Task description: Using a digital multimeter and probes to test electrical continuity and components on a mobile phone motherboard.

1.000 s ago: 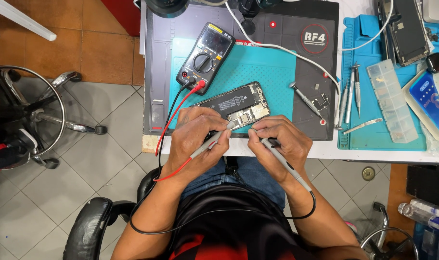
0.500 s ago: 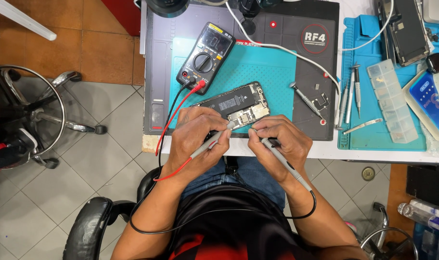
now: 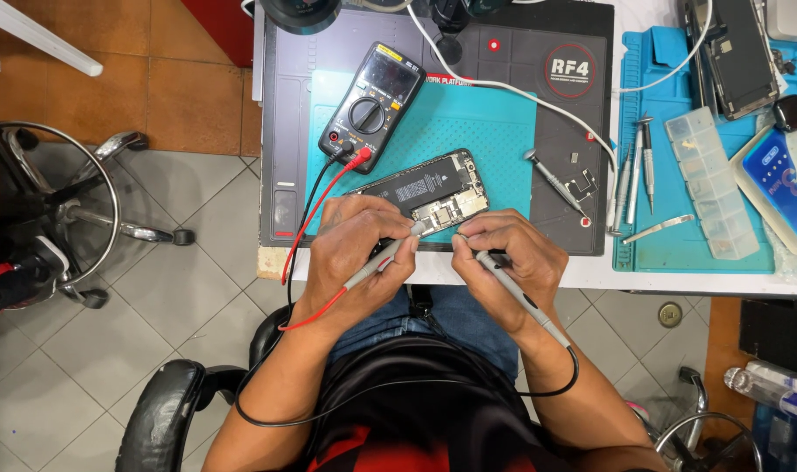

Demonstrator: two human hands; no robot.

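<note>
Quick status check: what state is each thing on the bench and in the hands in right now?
Phone: opened, insides exposed, flat on teal mat.
Multimeter: lying on mat, red and black leads plugged in.
Left hand: gripping a grey probe, tip at phone's lower end.
Right hand: gripping the other probe, tip at phone.
Parts box: lying flat; lid state unclear.
Screwdrivers: lying unused.

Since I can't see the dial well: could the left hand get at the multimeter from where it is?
Probably yes. The left hand holds a grey probe at the opened phone, and the multimeter lies just beyond on the teal mat. Only its red and black leads run between; the probe would need putting down.
</note>
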